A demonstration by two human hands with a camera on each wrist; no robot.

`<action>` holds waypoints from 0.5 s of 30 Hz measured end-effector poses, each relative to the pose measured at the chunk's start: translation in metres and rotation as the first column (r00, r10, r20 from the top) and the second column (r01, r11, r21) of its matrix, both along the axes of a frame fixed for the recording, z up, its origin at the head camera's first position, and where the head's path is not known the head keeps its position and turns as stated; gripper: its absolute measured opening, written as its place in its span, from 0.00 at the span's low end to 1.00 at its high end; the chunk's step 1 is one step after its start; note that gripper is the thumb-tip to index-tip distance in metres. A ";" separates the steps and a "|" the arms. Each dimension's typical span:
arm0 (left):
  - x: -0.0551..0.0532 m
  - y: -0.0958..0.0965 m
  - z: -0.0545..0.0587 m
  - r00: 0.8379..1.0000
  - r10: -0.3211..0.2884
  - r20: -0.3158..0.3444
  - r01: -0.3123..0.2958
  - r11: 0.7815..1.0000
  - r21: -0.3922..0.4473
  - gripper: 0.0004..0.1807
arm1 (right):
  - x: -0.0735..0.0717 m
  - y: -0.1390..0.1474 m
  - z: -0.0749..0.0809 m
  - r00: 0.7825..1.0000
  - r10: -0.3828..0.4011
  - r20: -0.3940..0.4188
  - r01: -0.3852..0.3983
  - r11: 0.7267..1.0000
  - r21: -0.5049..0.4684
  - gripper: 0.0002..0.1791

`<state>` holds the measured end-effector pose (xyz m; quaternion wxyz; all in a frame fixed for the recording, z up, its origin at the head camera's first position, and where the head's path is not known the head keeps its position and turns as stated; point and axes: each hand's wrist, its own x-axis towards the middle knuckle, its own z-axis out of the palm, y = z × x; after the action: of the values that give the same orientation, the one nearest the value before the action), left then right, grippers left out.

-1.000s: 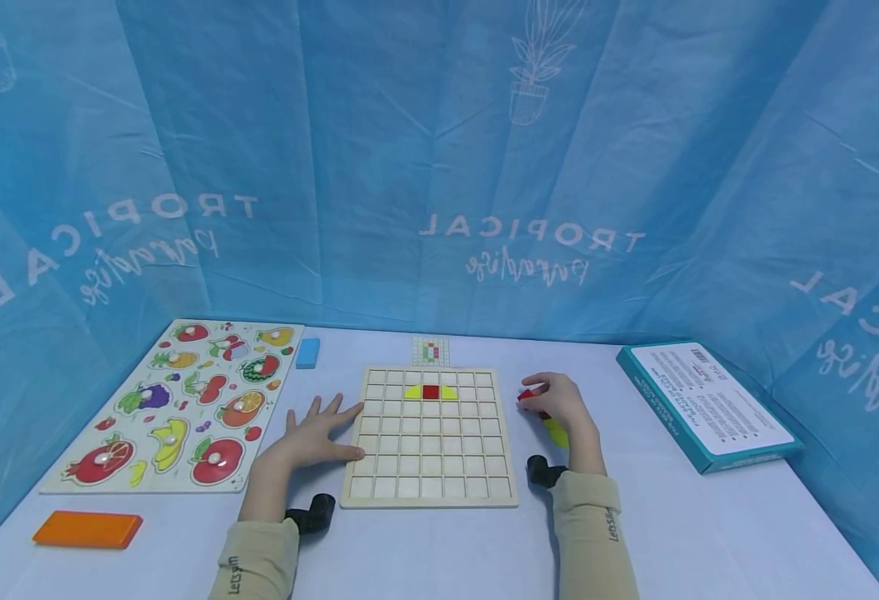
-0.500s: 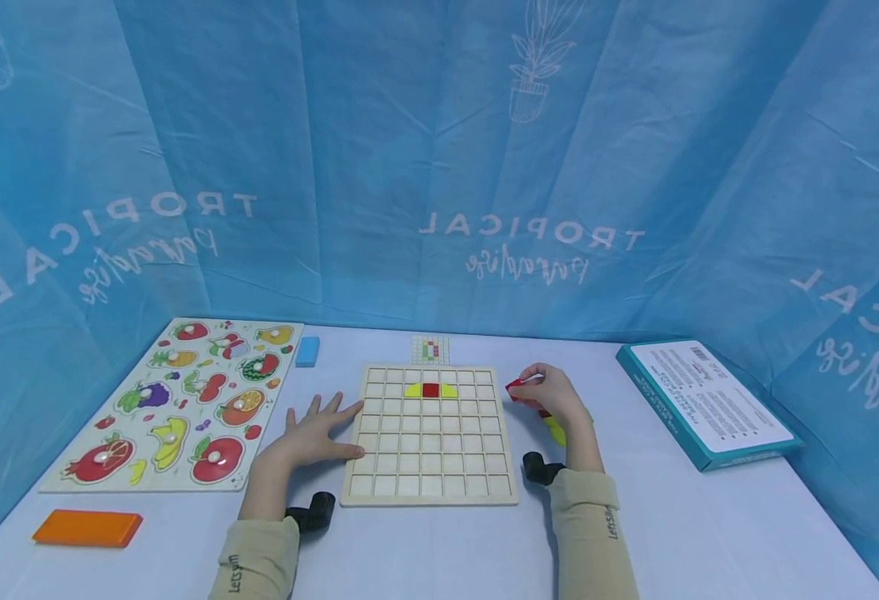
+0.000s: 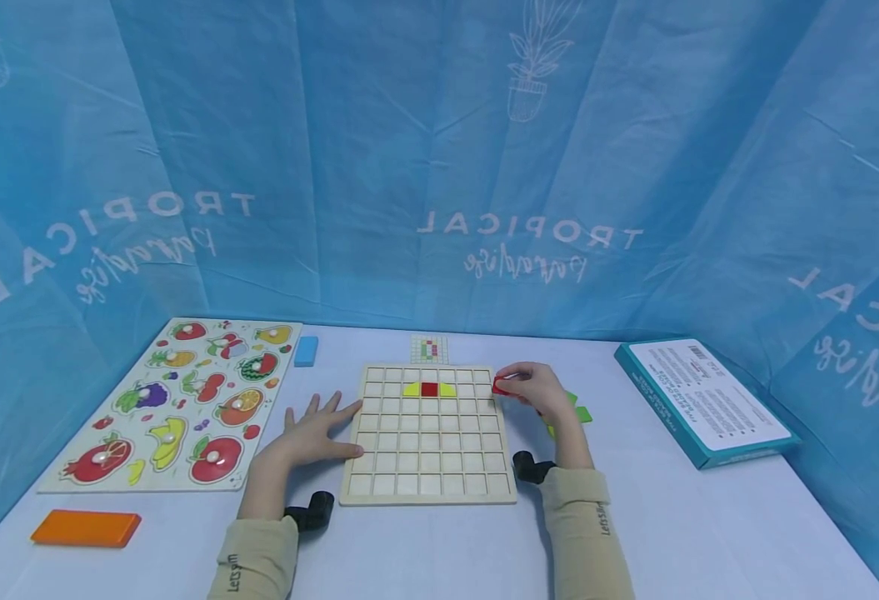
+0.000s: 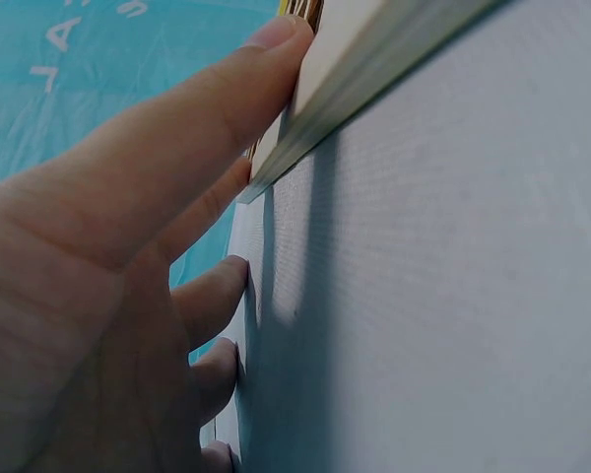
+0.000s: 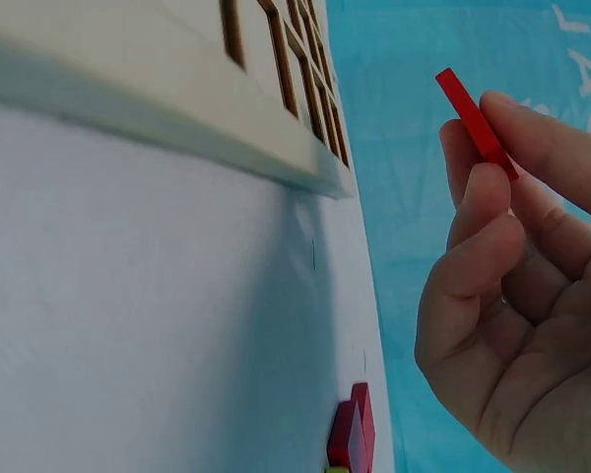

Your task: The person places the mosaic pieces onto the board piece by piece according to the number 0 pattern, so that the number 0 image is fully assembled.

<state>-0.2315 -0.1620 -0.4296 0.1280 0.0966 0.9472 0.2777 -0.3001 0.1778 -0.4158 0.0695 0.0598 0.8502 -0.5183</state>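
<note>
Right hand (image 3: 536, 390) pinches red piece (image 5: 474, 118), edge-on only in wrist view.

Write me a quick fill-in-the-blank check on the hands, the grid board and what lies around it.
1. The flat piece pinched by the right hand is coloured ____.
2. In the head view, the left hand touches the ____ edge of the wooden grid board.
3. On that board, a red square sits between two pieces coloured ____.
4. The block just below the fruit puzzle in the head view is coloured ____.

Missing words: red; left; yellow; orange.
</note>
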 end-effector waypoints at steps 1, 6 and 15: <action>0.000 0.000 0.000 1.000 0.000 0.002 0.000 1.000 0.001 0.46 | 0.000 -0.001 0.000 1.000 0.005 -0.005 -0.005 1.000 -0.012 0.11; 0.000 0.000 0.000 1.000 0.003 0.011 -0.003 1.000 0.003 0.47 | 0.002 -0.009 0.000 0.998 0.044 -0.036 -0.045 0.999 -0.021 0.10; -0.002 -0.001 -0.004 1.000 -0.003 -0.011 0.002 1.000 -0.009 0.47 | 0.002 -0.024 0.004 0.994 0.103 -0.030 -0.104 0.994 -0.033 0.07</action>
<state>-0.2332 -0.1626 -0.4332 0.1235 0.0988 0.9490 0.2726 -0.2979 0.1540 -0.4116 0.0855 0.0072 0.8441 -0.5293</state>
